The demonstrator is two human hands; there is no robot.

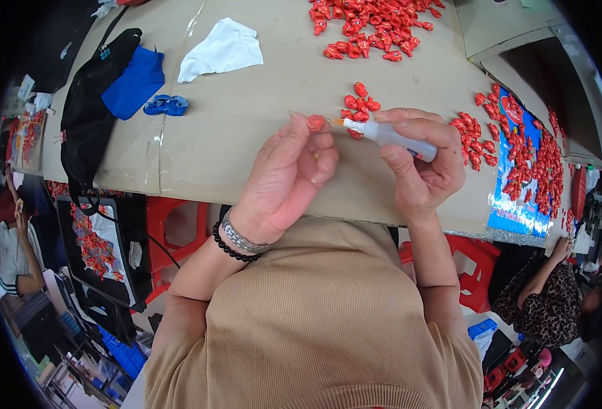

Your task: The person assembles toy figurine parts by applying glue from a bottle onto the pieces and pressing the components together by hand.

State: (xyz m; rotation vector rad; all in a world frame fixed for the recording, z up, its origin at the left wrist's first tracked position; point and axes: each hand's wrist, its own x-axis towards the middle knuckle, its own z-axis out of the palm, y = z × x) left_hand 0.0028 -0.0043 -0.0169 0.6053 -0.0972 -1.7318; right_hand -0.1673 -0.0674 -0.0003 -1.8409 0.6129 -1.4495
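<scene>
Between the thumb and fingers of my left hand (291,160) is a small red plastic piece (315,123). My right hand (429,153) is wrapped round a translucent white glue bottle (403,141), tipped sideways so its thin orange nozzle points left. The nozzle tip is at or very near the red piece; I cannot tell if they touch. Just beyond the bottle a small cluster of red pieces (359,102) lies on the brown-covered table (246,102). A metal watch and a black bead bracelet circle my left wrist.
A large heap of red pieces (383,24) lies at the far side. More pieces (475,140) and a blue printed sheet (505,211) covered with them are at right. White cloth (222,49), blue cloth (134,83) and a black bag (93,116) lie left. Other people sit nearby.
</scene>
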